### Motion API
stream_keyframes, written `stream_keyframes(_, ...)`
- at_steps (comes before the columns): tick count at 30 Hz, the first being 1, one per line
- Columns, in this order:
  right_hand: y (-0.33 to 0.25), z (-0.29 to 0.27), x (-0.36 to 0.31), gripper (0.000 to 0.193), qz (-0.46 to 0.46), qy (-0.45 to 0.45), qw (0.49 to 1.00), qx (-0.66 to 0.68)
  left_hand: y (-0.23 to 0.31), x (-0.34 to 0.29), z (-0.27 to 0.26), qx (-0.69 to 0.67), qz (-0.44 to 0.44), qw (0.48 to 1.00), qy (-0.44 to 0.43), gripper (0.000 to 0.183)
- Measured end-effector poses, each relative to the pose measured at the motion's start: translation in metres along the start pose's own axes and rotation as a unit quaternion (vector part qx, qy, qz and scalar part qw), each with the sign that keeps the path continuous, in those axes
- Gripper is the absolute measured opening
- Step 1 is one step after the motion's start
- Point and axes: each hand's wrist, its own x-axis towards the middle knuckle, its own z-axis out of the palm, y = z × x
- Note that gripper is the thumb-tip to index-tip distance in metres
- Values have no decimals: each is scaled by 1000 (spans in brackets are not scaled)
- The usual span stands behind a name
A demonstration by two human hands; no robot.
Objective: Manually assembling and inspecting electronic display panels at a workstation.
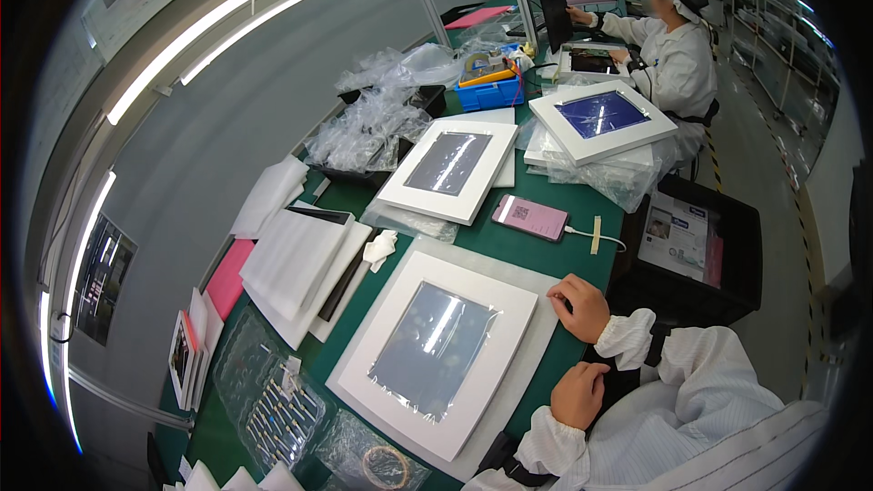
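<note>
A white square frame with a grey film-covered panel (435,345) lies on a thin white foam sheet (543,332) right in front of me. At the sheet's right-hand edge rests my right hand (582,308), fingers curled in and holding nothing that I can see. Closer to my body, at the edge of the table, my left hand (578,395) is loosely closed, also with nothing visible in it. Neither hand touches the panel itself. A pink-screened phone (530,217) lies beyond, with a white cable taped to the green table (582,255).
More framed panels (448,169) (602,115) lie farther off beside heaped plastic wrap (368,118) and a blue bin (491,94). Foam sheets (296,264) and a tray of small metal parts (284,418) line the left. A black crate (718,259) stands right; a co-worker (677,55) sits beyond.
</note>
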Motion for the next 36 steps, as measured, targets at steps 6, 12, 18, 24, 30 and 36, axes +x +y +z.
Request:
stream_keyframes(6, 1, 1, 0, 5, 0, -3, 1000, 0, -1, 0, 1, -6, 0, 1000, 2, 15)
stream_keyframes(12, 1, 0, 0, 6, -7, 0, 1000, -7, 1, 0, 0, -5, 0, 1000, -1, 15)
stream_keyframes(18, -2, -1, 0, 6, -8, -1, 1000, -2, 1, 0, -1, -4, -7, 1000, -4, 15)
stream_keyframes(24, -1, -1, 0, 6, 2, -3, 1000, 5, 1, 0, 0, -11, 5, 1000, 13, 13)
stream_keyframes(30, -1, 1, 1, 6, -1, -1, 1000, 5, 1, 0, 0, -8, 8, 1000, 14, 13)
stream_keyframes(36, -1, 0, 0, 6, -6, 1, 1000, 0, 2, 0, -1, -5, 4, 1000, 12, 13)
